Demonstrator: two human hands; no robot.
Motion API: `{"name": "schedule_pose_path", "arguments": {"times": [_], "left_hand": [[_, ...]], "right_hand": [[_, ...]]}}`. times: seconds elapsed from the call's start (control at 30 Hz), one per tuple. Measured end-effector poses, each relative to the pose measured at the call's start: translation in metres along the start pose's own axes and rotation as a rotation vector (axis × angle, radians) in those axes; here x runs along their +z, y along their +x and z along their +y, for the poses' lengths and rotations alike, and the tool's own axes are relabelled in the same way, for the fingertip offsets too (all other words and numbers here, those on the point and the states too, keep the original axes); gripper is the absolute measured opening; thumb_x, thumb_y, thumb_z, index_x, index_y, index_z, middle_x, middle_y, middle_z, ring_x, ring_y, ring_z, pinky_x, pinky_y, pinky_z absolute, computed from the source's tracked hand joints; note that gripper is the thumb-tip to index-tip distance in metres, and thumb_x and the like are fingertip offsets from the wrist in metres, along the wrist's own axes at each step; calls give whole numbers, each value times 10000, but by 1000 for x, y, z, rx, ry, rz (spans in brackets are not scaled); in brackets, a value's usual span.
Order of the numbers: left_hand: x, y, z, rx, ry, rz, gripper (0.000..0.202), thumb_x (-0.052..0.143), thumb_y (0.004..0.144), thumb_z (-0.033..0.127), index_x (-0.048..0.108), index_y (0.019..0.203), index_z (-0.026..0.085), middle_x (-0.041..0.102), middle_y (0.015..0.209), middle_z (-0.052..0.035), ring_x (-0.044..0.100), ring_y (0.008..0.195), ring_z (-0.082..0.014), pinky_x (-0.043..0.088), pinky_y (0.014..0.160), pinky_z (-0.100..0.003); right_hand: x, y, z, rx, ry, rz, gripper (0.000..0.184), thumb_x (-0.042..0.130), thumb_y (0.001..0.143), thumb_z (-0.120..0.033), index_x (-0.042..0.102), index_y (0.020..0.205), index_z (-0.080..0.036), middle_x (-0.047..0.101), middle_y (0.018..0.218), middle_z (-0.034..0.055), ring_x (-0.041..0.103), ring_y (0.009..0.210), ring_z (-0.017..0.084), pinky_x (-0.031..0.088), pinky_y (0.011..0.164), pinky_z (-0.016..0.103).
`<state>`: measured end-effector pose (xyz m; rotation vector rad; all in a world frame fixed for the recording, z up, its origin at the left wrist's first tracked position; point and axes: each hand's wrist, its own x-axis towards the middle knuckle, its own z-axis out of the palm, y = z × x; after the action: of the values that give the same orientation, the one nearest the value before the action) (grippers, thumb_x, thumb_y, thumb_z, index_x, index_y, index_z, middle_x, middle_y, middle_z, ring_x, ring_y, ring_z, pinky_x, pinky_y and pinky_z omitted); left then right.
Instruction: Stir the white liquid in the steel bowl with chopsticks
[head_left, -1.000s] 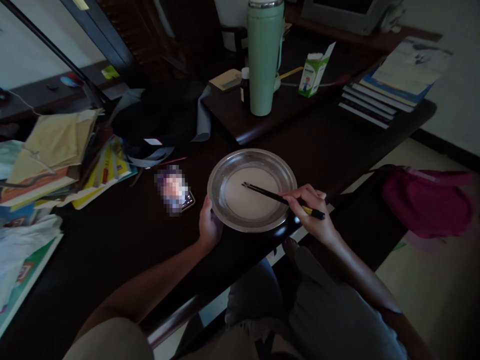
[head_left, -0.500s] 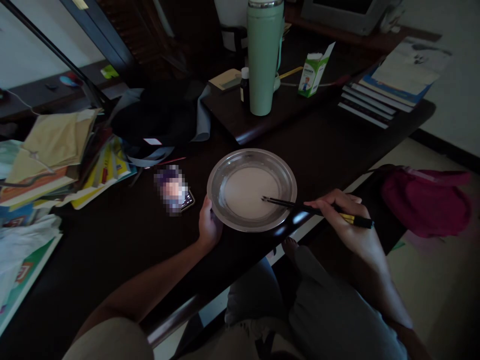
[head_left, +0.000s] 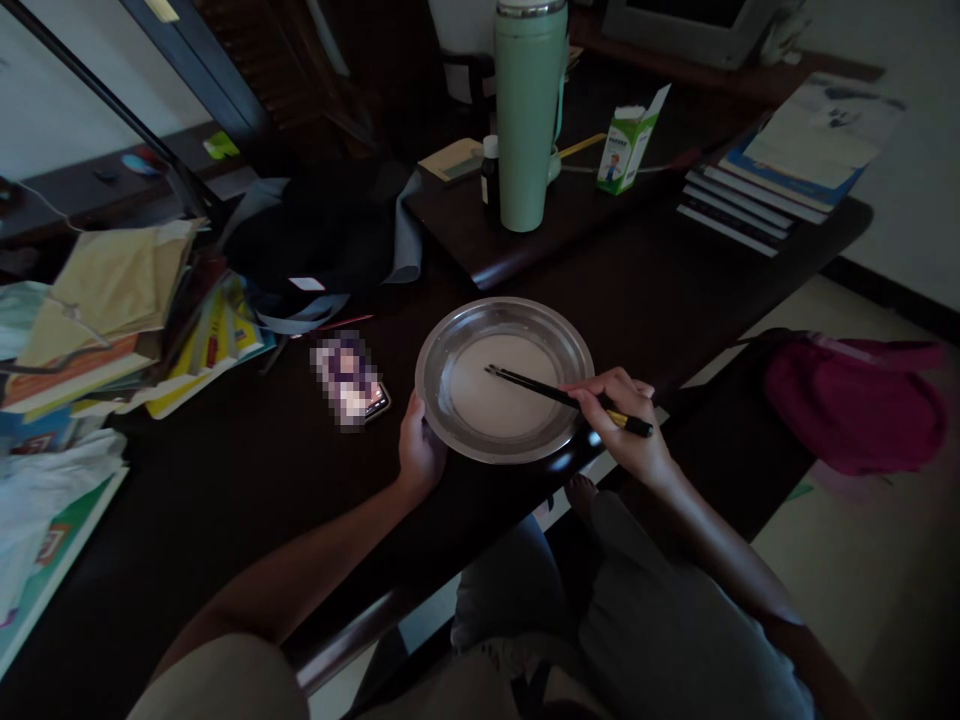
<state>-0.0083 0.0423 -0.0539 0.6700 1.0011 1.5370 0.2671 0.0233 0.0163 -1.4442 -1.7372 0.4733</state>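
Observation:
A round metal bowl (head_left: 508, 450) holds a smooth whitish liquid (head_left: 517, 400) and rests on the dark table near its front edge. My left hand (head_left: 421, 450) grips the bowl's left side, thumb at the rim and the other fingers hidden behind or beneath it. Between the fingers of my right hand (head_left: 626, 425) is a pair of black chopsticks (head_left: 536, 385) with gold bands near the back end. They slant over the right rim, their tips close together at the liquid, left of the bowl's centre. I cannot tell how deep the tips are.
Left of the bowl lies a phone (head_left: 349, 380) with a blurred screen. Behind stand a green tumbler (head_left: 523, 130), a small dark bottle (head_left: 490, 175) and a green-white box (head_left: 628, 150). Books (head_left: 795, 165), papers (head_left: 112, 280) and a black bag (head_left: 315, 240) surround the area.
My right hand has moved left towards the bowl's rim, carrying the chopstick tips leftward across the liquid. My left hand and the bowl have stayed in place.

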Motion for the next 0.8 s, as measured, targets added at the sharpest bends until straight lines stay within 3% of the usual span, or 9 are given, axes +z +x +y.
{"name": "schedule_pose_path", "arguments": {"times": [0.27, 0.53, 0.67, 0.8], "left_hand": [[-1, 0, 5, -6, 33, -2, 397, 693, 943, 570, 798, 1141, 242, 828, 1212, -74, 746, 1246, -324, 568, 1138, -492], [-7, 5, 5, 13, 20, -8, 372, 702, 941, 542, 800, 1129, 237, 830, 1217, -80, 748, 1267, -325, 578, 1135, -491], [-4, 5, 4, 16, 17, -3, 369, 729, 924, 544, 810, 1125, 245, 838, 1190, -64, 766, 1222, -311, 589, 1121, -475], [0, 3, 7, -1, 7, 6, 372, 743, 916, 549, 810, 1119, 244, 841, 1159, -55, 770, 1205, -308, 588, 1123, -473]], "right_hand": [[-23, -6, -9, 42, -92, 127, 284, 612, 1070, -416, 762, 859, -298, 844, 917, 1, 733, 850, 229, 416, 907, 473], [-54, -12, -25, 86, -11, -8, 298, 640, 1063, -422, 794, 835, -308, 826, 856, -1, 746, 816, 234, 436, 845, 456], [-49, -10, -27, 75, 84, -130, 318, 625, 1075, -423, 800, 839, -302, 829, 870, 7, 748, 804, 225, 462, 821, 446], [-30, -7, -23, 28, 110, -160, 277, 626, 1075, -438, 818, 916, -318, 841, 908, 9, 737, 834, 227, 455, 850, 458]]}}
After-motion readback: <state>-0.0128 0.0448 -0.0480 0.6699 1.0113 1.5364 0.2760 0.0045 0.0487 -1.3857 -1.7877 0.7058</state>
